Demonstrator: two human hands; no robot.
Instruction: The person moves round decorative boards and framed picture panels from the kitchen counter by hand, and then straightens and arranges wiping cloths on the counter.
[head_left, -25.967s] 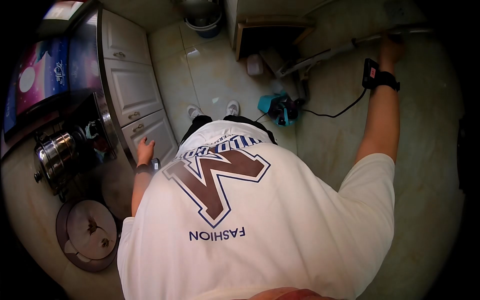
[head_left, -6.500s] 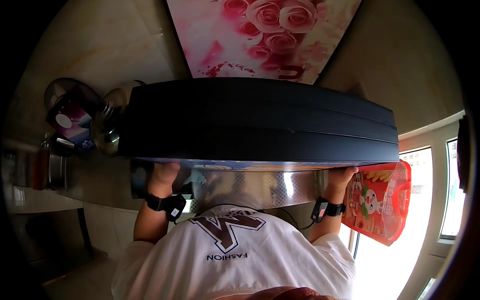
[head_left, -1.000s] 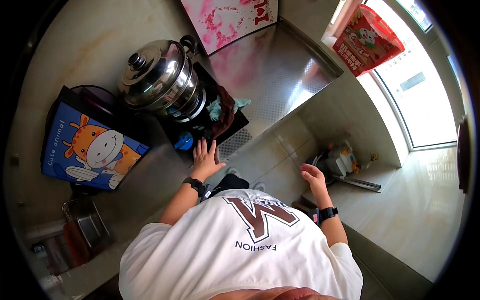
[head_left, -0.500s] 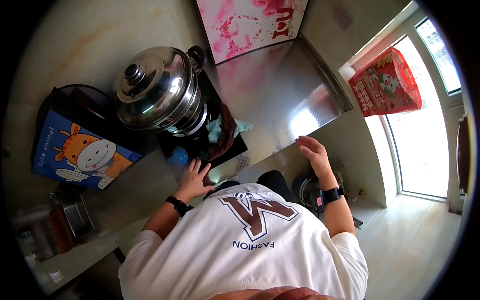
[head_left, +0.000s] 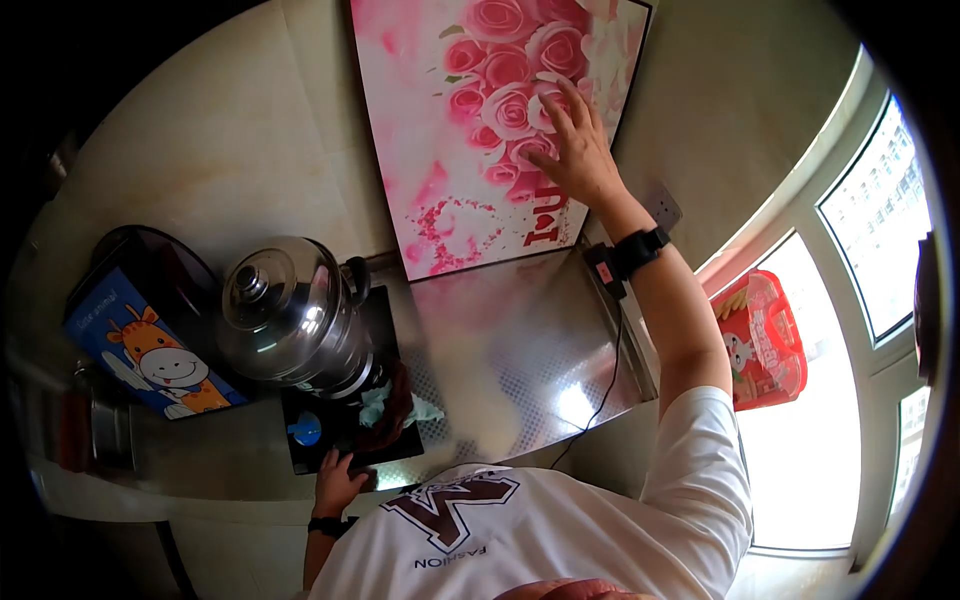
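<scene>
My right hand [head_left: 582, 155] is raised with fingers spread in front of a pink rose-printed panel [head_left: 425, 170] leaning on the wall. Whether it touches the panel I cannot tell. My left hand [head_left: 338, 487], fingers stretched out, rests at the front edge of a black cooktop [head_left: 410, 447]. Close to those fingers lie a round blue object [head_left: 304, 429] and a dark brown cloth [head_left: 390, 425], with a pale green cloth [head_left: 425, 408] beside it. A large lidded steel steamer pot [head_left: 310, 330] stands on the cooktop.
Left of the pot stands a black holder with a giraffe picture [head_left: 165, 365]. The steel counter [head_left: 500, 370] stretches to the right wall, which carries a socket [head_left: 663, 210]. A thin black cable [head_left: 612, 380] hangs from my right wrist. A red bag [head_left: 765, 345] hangs by the bright window.
My right hand has risen from beside my body to the rose panel. My left hand stays near the cooktop's front edge. The view has tilted up, showing more of the panel.
</scene>
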